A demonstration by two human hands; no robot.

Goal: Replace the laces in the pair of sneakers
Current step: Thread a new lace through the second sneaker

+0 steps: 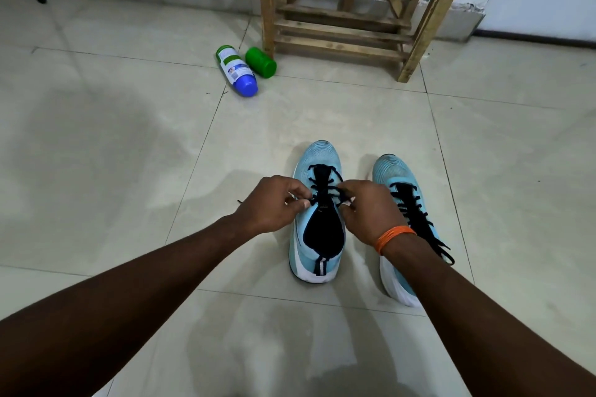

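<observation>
both forearms reach forward and angle inward, so the hands meet over the lacing of the left-side sneaker [322,151]. the left hand [274,203] is knuckles-up with its fingers curled in, thumb and forefinger pinching the black lace [322,180] at that shoe's left eyelet edge. the right hand [371,213] mirrors it, fingers bunched tight and pinching the same lace on the opposite edge (its wrist wears a thin orange band [392,235]).

the sneaker is pale blue knit with a white sole, a dark tongue and a dark oval opening, toe pointing away. the lace is a thin dark cord crossing in rows above the tongue, and the top rows run straight into both pinches. just beside it stands the right-side sneaker [392,171], same make, partly behind the right wrist, with its own lace [416,219] crossed up the front and the ends trailing loose.

the glossy tiled floor [129,138] also carries a toppled bottle [237,69], a green cap [261,62] and a slatted wooden rack [338,10].
</observation>
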